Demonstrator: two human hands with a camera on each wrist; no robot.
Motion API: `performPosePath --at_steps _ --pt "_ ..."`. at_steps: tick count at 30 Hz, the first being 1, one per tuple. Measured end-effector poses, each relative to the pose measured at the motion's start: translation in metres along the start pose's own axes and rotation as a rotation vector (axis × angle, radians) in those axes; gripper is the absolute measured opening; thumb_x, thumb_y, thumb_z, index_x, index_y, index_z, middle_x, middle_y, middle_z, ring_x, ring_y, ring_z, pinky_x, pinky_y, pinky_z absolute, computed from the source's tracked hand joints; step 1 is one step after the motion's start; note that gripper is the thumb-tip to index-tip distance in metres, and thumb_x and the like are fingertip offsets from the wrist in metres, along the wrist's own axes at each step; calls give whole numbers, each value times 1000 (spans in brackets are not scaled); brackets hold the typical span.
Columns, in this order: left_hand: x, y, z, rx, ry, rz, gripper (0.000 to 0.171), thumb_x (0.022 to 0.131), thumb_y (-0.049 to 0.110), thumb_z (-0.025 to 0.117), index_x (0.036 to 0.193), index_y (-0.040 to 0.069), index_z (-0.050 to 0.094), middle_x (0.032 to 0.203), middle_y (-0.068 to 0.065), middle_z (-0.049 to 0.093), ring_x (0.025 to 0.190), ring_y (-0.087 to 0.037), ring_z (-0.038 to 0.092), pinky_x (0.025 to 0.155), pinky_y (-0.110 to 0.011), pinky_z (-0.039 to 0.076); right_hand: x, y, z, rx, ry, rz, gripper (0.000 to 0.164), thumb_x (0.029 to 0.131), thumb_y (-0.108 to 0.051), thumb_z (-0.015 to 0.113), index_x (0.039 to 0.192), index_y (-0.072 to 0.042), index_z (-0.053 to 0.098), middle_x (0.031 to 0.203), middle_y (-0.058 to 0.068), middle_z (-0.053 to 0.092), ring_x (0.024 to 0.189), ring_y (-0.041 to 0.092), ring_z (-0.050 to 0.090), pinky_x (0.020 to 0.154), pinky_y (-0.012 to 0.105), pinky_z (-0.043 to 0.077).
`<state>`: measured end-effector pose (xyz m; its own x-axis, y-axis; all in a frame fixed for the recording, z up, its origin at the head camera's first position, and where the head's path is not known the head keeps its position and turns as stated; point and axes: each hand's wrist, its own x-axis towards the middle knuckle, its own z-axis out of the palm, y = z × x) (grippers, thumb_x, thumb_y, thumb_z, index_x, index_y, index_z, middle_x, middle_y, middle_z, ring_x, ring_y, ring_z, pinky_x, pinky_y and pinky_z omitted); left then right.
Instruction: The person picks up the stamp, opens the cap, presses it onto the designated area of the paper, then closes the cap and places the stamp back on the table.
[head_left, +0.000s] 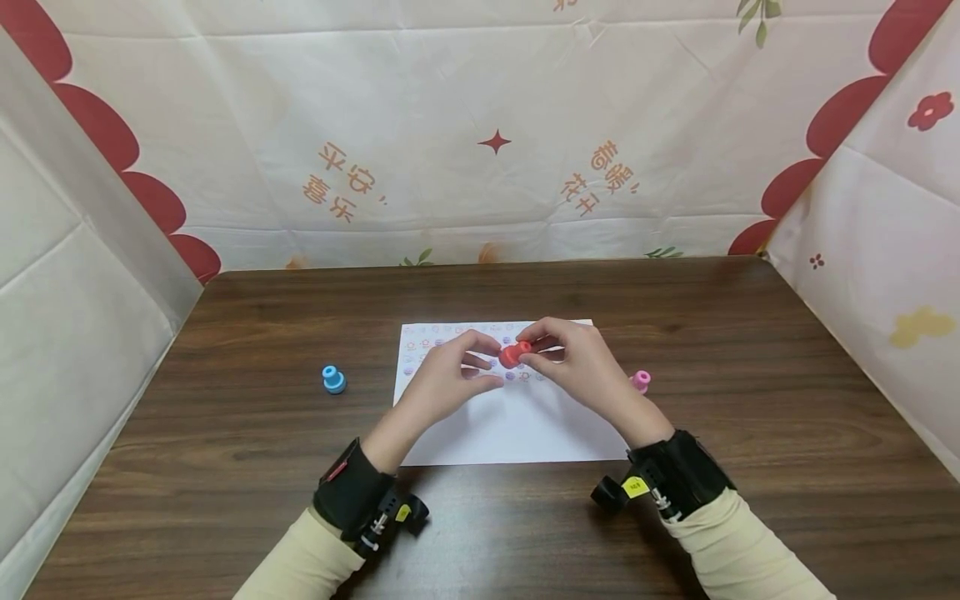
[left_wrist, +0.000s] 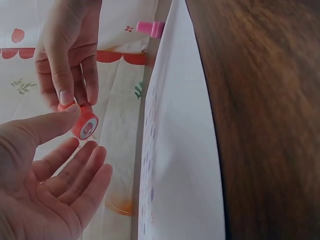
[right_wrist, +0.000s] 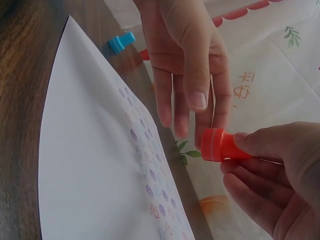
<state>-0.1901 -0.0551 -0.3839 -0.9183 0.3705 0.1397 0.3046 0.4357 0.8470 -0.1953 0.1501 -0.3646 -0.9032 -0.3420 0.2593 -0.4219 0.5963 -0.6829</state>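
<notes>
A red toy stamp is held above the paper, pinched at its handle between the thumb and fingers of my right hand. In the left wrist view its round face shows a small printed design. My left hand is just left of the stamp, thumb and fingers spread and loosely bent; a fingertip comes close to the stamp's head, and I cannot tell whether it touches. Below both hands lies a white sheet of paper, its far part covered with rows of small red, blue and purple prints.
A blue stamp stands on the wooden table left of the paper. At the paper's right edge is a pink stamp, partly hidden by the right hand. Patterned cloth hangs behind and at both sides.
</notes>
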Motion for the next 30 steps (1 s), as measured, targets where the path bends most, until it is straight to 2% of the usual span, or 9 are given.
performPosePath --at_steps 7,20,30 --pt "-1 3 3 22 14 15 39 79 11 77 114 6 60 111 -11 69 97 -24 67 87 -44 58 0 -3 6 78 -10 -26 22 78 -3 76 99 -4 69 94 12 72 85 20 69 76 43 61" --pt "0 3 4 79 19 -5 28 82 9 74 107 9 63 102 -7 71 93 -20 67 85 -41 58 -1 -5 10 114 -44 -23 22 80 -4 75 101 -3 68 97 12 72 87 20 69 75 42 62" --pt "-1 2 2 109 14 45 26 80 8 75 104 9 66 98 -5 73 90 -18 67 87 -40 57 -3 -1 12 99 -50 -22 22 80 -11 77 100 -6 69 92 7 73 72 12 67 63 37 60"
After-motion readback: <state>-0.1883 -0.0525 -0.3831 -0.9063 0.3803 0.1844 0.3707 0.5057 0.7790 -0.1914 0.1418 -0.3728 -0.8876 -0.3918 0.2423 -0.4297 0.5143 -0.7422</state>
